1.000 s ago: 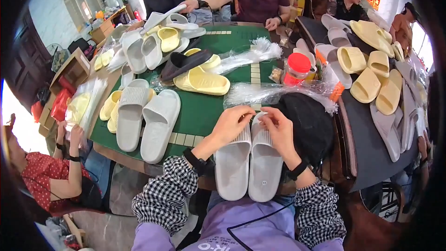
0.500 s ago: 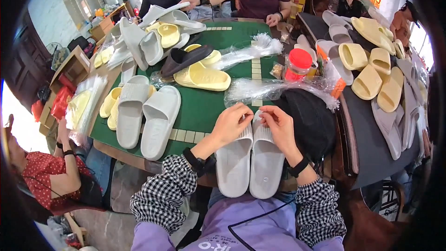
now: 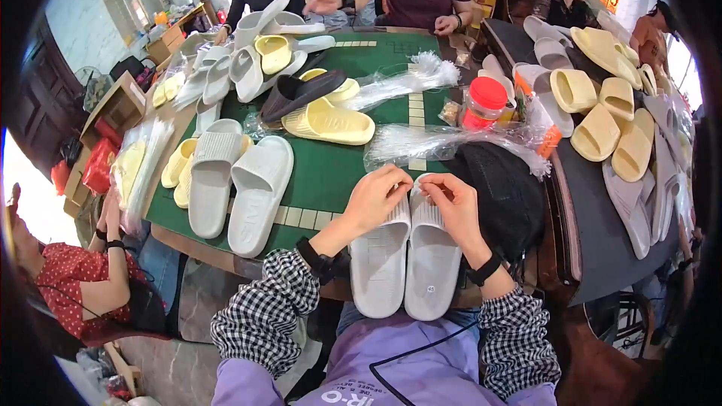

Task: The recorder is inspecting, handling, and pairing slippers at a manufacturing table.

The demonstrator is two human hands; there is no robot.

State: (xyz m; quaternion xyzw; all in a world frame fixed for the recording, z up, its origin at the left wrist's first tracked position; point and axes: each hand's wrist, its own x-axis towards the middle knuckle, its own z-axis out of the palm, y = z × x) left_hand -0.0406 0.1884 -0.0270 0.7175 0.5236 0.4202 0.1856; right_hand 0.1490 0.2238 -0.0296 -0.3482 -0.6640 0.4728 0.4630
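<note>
A pair of light grey slide slippers rests side by side at the table's front edge, heels toward me: the left slipper (image 3: 378, 278) and the right slipper (image 3: 432, 282). Over the left one's toe end, my left hand (image 3: 378, 199) is closed in a pinch. My right hand (image 3: 455, 207) pinches at the right slipper's toe, close to the other hand. What the fingertips hold, if anything, is too small to tell. Just beyond them lies a bundle of thin clear plastic strips (image 3: 414, 143). Left of my hands stands another grey pair, including a grey slipper (image 3: 261, 195).
On the green table mat (image 3: 323, 180) are yellow slippers (image 3: 331, 122), a dark slipper (image 3: 304, 94) and a second strip bundle (image 3: 406, 86). A red-lidded jar (image 3: 485, 98) and a black cloth bag (image 3: 500, 199) stand at right. Co-workers sit around; more slippers cover the black side table (image 3: 564, 240).
Across the table, a co-worker's hand has come away from the grey slippers, and that pile has shifted. My hands have barely moved.
</note>
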